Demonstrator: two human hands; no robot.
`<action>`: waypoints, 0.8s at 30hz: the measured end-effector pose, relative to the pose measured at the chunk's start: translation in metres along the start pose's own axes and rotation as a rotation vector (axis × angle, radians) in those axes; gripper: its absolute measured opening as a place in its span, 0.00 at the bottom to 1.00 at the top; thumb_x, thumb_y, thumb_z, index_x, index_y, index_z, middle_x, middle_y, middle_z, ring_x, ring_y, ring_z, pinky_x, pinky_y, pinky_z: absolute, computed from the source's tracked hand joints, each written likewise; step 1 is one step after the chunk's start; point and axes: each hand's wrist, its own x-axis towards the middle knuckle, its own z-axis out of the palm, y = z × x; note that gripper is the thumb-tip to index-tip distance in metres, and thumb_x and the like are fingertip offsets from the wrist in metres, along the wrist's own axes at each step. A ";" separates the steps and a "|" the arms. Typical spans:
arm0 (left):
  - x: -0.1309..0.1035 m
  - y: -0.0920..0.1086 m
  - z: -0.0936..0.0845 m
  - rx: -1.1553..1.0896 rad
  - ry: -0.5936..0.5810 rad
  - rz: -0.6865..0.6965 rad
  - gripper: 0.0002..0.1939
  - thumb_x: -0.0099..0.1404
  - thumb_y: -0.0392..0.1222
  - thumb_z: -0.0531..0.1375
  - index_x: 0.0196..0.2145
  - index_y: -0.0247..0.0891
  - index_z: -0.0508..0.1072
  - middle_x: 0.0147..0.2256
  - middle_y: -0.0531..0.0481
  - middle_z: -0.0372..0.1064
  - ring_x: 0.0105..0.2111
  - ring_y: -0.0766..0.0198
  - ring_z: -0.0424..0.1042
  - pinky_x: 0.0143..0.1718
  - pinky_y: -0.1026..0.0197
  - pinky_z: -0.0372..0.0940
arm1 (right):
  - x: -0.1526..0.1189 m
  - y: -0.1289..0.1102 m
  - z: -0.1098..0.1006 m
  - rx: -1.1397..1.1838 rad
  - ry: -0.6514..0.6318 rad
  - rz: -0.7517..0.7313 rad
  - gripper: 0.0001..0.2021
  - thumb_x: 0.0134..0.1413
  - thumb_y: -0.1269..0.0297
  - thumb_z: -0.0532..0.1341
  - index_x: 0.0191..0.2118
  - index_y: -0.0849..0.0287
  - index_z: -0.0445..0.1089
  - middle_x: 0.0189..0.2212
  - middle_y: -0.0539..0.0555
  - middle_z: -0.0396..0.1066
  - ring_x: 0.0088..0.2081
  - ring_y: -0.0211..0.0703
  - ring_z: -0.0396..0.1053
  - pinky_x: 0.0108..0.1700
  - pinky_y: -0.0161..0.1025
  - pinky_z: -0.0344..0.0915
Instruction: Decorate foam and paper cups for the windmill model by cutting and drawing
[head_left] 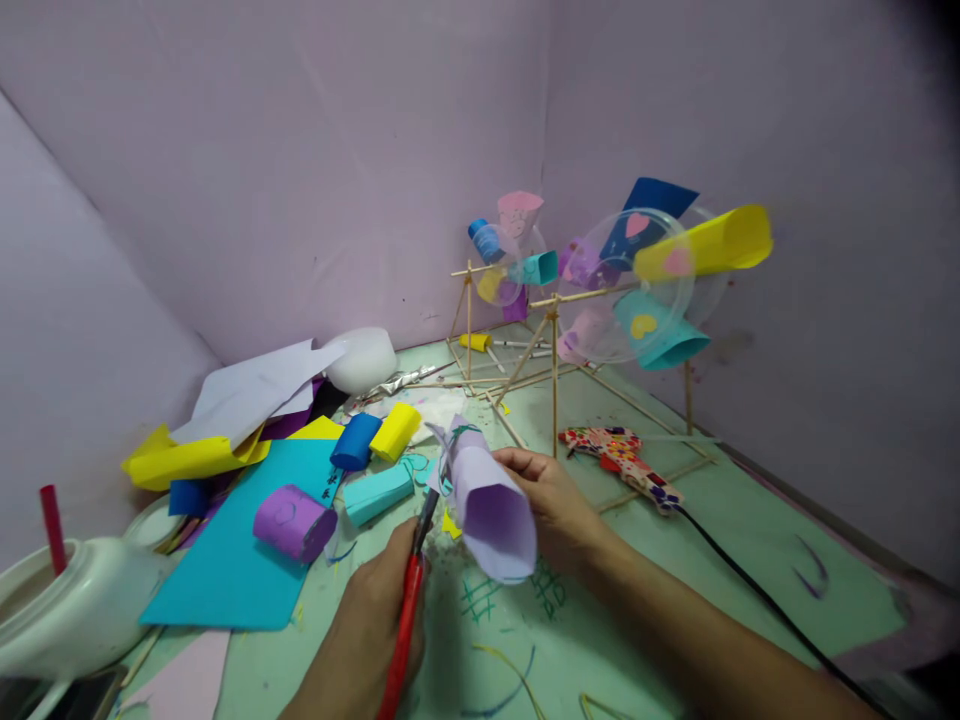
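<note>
Red-handled scissors (409, 600) are gripped by the left hand (375, 597), fingers clamped on handle; lilac paper tube (491, 505) is held by the right hand (553, 505), fingers clamped on its side.

Left forearm (334, 665): bare, enters at 7 o'clock, directed toward 1 o'clock. Left hand (381, 585): at 7 o'clock, curled in a grip. Right forearm (690, 628): bare, enters at 4 o'clock, directed toward 10 o'clock. Right hand (551, 500): at 5 o'clock, fingers (523, 462) bent, gripping. Hands: apart, near each other.
</note>
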 end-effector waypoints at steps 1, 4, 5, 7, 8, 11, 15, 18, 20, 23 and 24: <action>0.000 0.003 -0.001 -0.012 -0.016 -0.008 0.20 0.64 0.44 0.51 0.52 0.42 0.68 0.32 0.48 0.78 0.41 0.52 0.75 0.45 0.54 0.68 | 0.000 -0.001 -0.001 -0.008 0.019 0.000 0.16 0.29 0.58 0.74 0.26 0.62 0.74 0.19 0.49 0.71 0.18 0.33 0.63 0.22 0.32 0.58; -0.003 0.009 -0.005 -0.043 -0.052 -0.032 0.22 0.64 0.46 0.51 0.55 0.43 0.65 0.46 0.45 0.74 0.51 0.50 0.69 0.51 0.51 0.65 | 0.002 -0.004 -0.006 -0.053 0.027 -0.038 0.15 0.28 0.60 0.74 0.25 0.62 0.74 0.19 0.49 0.71 0.19 0.34 0.64 0.23 0.31 0.58; -0.004 0.010 -0.006 -0.052 -0.050 -0.036 0.23 0.64 0.46 0.51 0.57 0.43 0.64 0.50 0.45 0.72 0.53 0.50 0.67 0.52 0.51 0.63 | 0.003 -0.005 -0.007 -0.075 0.020 -0.058 0.15 0.28 0.60 0.74 0.25 0.62 0.75 0.19 0.49 0.71 0.20 0.33 0.64 0.23 0.31 0.59; -0.005 0.011 -0.007 -0.059 -0.038 -0.046 0.25 0.64 0.45 0.51 0.58 0.43 0.62 0.55 0.44 0.67 0.56 0.51 0.64 0.55 0.51 0.60 | 0.003 -0.004 -0.008 -0.113 -0.009 -0.089 0.14 0.31 0.59 0.73 0.25 0.62 0.75 0.19 0.49 0.71 0.20 0.32 0.64 0.23 0.31 0.59; -0.005 0.011 -0.007 -0.058 -0.033 -0.049 0.25 0.65 0.45 0.51 0.59 0.42 0.61 0.56 0.44 0.66 0.57 0.51 0.63 0.56 0.50 0.59 | 0.003 -0.003 -0.008 -0.125 -0.028 -0.095 0.14 0.32 0.58 0.73 0.25 0.62 0.75 0.19 0.48 0.71 0.20 0.32 0.64 0.23 0.31 0.58; -0.004 0.009 -0.007 -0.052 -0.030 -0.057 0.24 0.64 0.43 0.50 0.58 0.42 0.62 0.55 0.44 0.67 0.58 0.52 0.61 0.58 0.49 0.55 | 0.003 -0.002 -0.008 -0.141 -0.095 -0.082 0.15 0.33 0.57 0.73 0.26 0.62 0.76 0.20 0.49 0.72 0.21 0.32 0.65 0.24 0.30 0.59; -0.001 0.010 -0.009 -0.013 -0.029 -0.078 0.23 0.63 0.40 0.50 0.55 0.43 0.66 0.50 0.45 0.72 0.57 0.52 0.63 0.58 0.49 0.55 | 0.004 -0.002 -0.010 -0.143 -0.095 -0.063 0.16 0.31 0.55 0.73 0.25 0.62 0.75 0.19 0.49 0.72 0.20 0.32 0.65 0.24 0.31 0.60; 0.000 0.012 -0.009 -0.019 -0.018 -0.075 0.23 0.61 0.37 0.50 0.54 0.43 0.67 0.49 0.45 0.72 0.55 0.52 0.65 0.56 0.50 0.58 | 0.005 -0.003 -0.012 -0.165 -0.089 -0.089 0.16 0.33 0.55 0.72 0.26 0.62 0.75 0.20 0.49 0.71 0.21 0.33 0.65 0.25 0.32 0.61; 0.000 0.011 -0.009 -0.031 -0.016 -0.062 0.24 0.61 0.36 0.49 0.55 0.43 0.66 0.50 0.46 0.71 0.55 0.53 0.65 0.55 0.51 0.59 | 0.005 -0.003 -0.012 -0.166 -0.096 -0.103 0.16 0.34 0.54 0.72 0.25 0.62 0.75 0.20 0.49 0.71 0.21 0.32 0.65 0.26 0.32 0.61; 0.002 0.001 -0.006 -0.018 -0.020 -0.026 0.26 0.60 0.35 0.50 0.57 0.43 0.64 0.52 0.45 0.70 0.54 0.53 0.66 0.55 0.51 0.60 | 0.005 -0.002 -0.011 -0.159 -0.127 -0.105 0.15 0.34 0.54 0.72 0.24 0.62 0.74 0.20 0.48 0.70 0.21 0.32 0.65 0.26 0.32 0.61; 0.003 -0.004 -0.006 -0.008 -0.028 -0.010 0.27 0.60 0.35 0.51 0.57 0.43 0.64 0.52 0.45 0.69 0.54 0.52 0.66 0.54 0.50 0.60 | 0.005 -0.001 -0.011 -0.159 -0.135 -0.104 0.15 0.34 0.54 0.72 0.24 0.62 0.74 0.20 0.48 0.70 0.21 0.32 0.65 0.26 0.32 0.61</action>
